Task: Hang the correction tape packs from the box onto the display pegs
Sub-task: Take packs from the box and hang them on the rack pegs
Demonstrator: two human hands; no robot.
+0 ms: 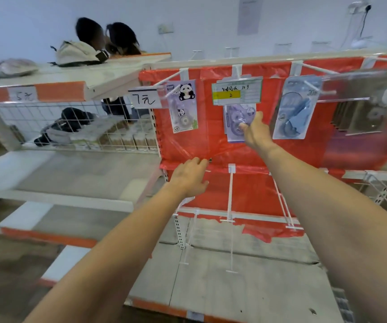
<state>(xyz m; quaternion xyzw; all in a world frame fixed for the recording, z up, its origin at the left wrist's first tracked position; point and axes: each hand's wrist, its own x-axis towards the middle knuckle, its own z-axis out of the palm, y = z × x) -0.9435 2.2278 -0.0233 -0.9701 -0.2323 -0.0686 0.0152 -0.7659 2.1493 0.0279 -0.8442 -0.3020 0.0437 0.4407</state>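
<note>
Your right hand (255, 130) reaches up to the purple pack (236, 123) in the middle of the red board (211, 141). Your thumb and fingers pinch its lower edge. I think you hold it there to slide it back on its peg and make it hang straight. The pack hangs under a price tag (236, 94), so the peg itself is hidden.

Your left hand (190, 177) is lower down, by the fold in the red sheet. Its fingers are loose and hold nothing. It may be there to steady you while you reach.

A panda pack (183, 106) hangs on the peg to the left. A blue pack (295, 108) hangs on the peg to the right. They sit well apart, so each one is easy to see.

More white pegs (231, 217) stick out lower down with nothing on them. The box is not in view, so I cannot tell how many packs are left.
</note>
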